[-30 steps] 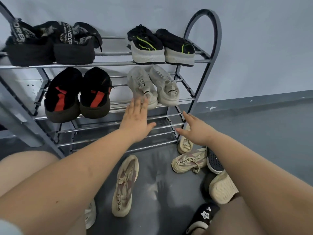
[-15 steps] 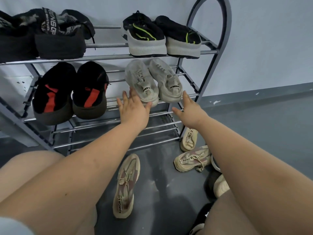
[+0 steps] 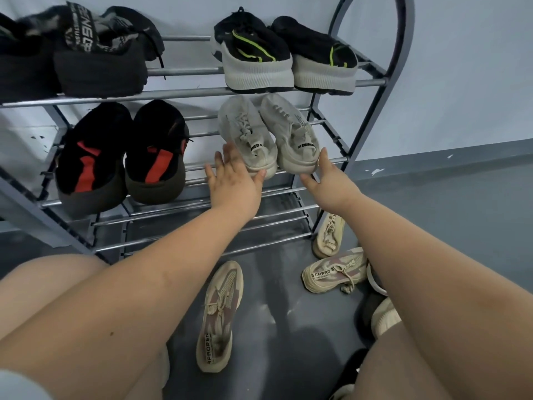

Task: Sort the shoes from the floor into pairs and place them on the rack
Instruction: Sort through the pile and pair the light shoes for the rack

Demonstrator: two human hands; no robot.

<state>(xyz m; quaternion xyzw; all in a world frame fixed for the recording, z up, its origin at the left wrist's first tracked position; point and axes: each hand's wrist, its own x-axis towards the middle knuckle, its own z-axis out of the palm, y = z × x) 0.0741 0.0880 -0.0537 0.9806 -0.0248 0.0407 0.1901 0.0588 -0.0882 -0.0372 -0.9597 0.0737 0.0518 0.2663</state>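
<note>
A grey metal shoe rack [image 3: 372, 131] stands against the wall. On its middle shelf at the right lies a pair of off-white sneakers [image 3: 291, 131]. My left hand [image 3: 233, 180], fingers straight, touches the heel of the left sneaker. My right hand [image 3: 328, 180] reaches the heel of the right one with straight fingers. On the floor lie a beige sneaker [image 3: 220, 316] below my left arm, a matching beige sneaker [image 3: 334, 272] at the right, and a cream sneaker [image 3: 328, 235] by the rack's leg.
The top shelf holds a black pair [image 3: 86, 56] and a black pair with green stripes [image 3: 282, 59]. A black-and-red pair [image 3: 121, 157] fills the middle shelf's left. The bottom shelf rails [image 3: 202, 226] carry nothing. More shoes [image 3: 380, 316] lie half hidden under my right arm.
Both hands have moved up from near the bottom shelf to the heels of the off-white pair on the middle shelf. The camera has moved closer to the rack.
</note>
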